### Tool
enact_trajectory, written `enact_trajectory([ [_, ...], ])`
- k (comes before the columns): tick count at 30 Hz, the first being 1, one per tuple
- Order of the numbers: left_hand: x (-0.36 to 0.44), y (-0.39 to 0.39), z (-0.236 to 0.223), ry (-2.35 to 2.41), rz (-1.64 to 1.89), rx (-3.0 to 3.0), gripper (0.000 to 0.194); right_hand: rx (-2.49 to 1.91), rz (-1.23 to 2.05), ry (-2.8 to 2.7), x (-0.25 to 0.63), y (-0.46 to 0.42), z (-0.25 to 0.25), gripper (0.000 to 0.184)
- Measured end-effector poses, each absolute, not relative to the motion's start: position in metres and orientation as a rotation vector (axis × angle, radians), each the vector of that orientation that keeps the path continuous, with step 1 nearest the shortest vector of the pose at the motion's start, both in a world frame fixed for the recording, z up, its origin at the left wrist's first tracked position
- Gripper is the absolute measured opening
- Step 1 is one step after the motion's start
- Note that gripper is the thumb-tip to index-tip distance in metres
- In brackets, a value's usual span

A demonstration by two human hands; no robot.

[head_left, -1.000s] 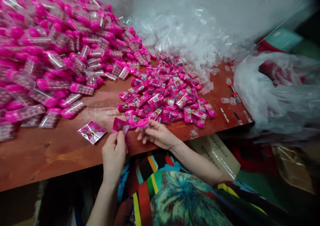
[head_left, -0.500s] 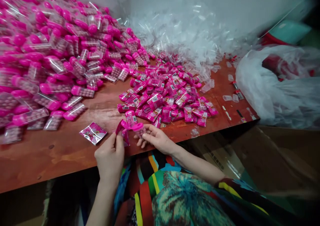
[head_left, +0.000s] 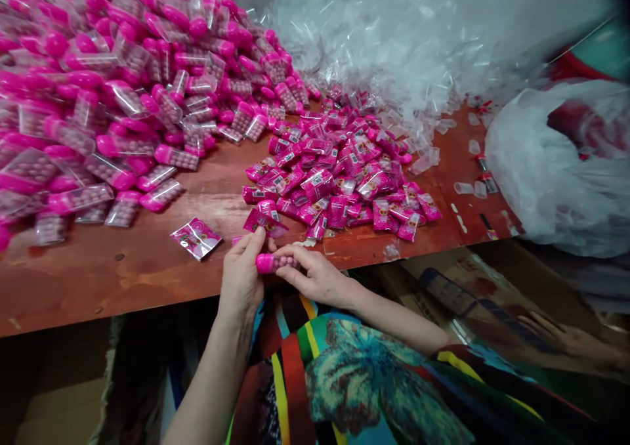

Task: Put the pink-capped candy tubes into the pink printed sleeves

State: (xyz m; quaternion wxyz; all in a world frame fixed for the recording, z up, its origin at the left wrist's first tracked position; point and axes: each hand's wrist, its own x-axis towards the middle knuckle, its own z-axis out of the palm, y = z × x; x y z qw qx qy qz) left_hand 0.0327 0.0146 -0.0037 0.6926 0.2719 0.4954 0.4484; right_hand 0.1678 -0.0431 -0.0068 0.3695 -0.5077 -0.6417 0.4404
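My right hand [head_left: 315, 274] is closed around the clear body of a small candy bottle [head_left: 287, 262] filled with pink balls. The bottle lies on its side, with its pink cap pointing left. My left hand [head_left: 243, 268] pinches an opened pink wrapper [head_left: 264, 222] between thumb and fingers, and its palm side is close against the bottle's cap. Some fingertips are hidden behind the bottle and wrapper. Left of my hands, a flat pink packet [head_left: 196, 237] lies on the red-brown table [head_left: 147, 268].
Filled pink-capped bottles [head_left: 123, 97] form a big heap at left. Beyond my hands lies a pile of pink packets [head_left: 339, 169], with clear plastic containers [head_left: 394, 51] heaped behind. A white plastic bag [head_left: 526, 163] bulges at right. At lower right appears another person's blurred hand [head_left: 566, 337].
The bottle has turned from roughly upright to lying sideways and its cap, which stood open, now looks closed. My hands have come closer together. The view has shifted slightly.
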Motion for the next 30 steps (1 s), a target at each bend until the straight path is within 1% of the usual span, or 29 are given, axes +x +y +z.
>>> enact_trajectory([
  [3, 0.032, 0.007, 0.002, 1.070, 0.903, 0.589, 0.029, -1.288, 1.062, -1.710, 0.166, -0.053, -0.003, 0.025],
  [6, 0.032, -0.008, 0.012, 1.096, 0.882, 0.605, 0.025, -1.234, 1.047, -1.766, 0.168, -0.066, 0.007, 0.021],
  [12, 0.031, -0.032, 0.023, 1.177, 0.837, 0.685, 0.027, -1.241, 1.092, -1.815, 0.168, -0.087, 0.018, 0.021],
  [16, 0.031, -0.035, 0.013, 1.193, 0.833, 0.746, 0.023, -1.289, 1.097, -1.832, 0.168, -0.087, 0.013, 0.023],
  [19, 0.035, -0.030, 0.001, 1.283, 0.867, 0.860, 0.023, -1.333, 1.107, -1.909, 0.181, -0.080, 0.018, 0.029],
  [22, 0.038, -0.022, -0.007, 1.462, 0.992, 1.068, 0.027, -1.542, 0.977, -2.136, 0.205, -0.070, 0.034, 0.032],
  [25, 0.044, -0.013, -0.002, 1.529, 1.086, 1.270, 0.030, -1.749, 0.772, -2.488, 0.220, -0.058, 0.047, 0.028],
  [27, 0.053, -0.008, 0.008, 1.477, 1.151, 1.461, 0.035, -1.819, 0.741, -2.631, 0.219, -0.048, 0.045, 0.021],
  [29, 0.064, -0.004, 0.024, 1.289, 1.249, 1.663, 0.036, -1.860, 0.857, -2.464, 0.209, -0.041, 0.035, 0.013],
  [30, 0.070, -0.003, 0.033, 1.131, 1.235, 1.759, 0.030, -1.881, 0.921, -2.261, 0.203, -0.039, 0.028, 0.012],
])
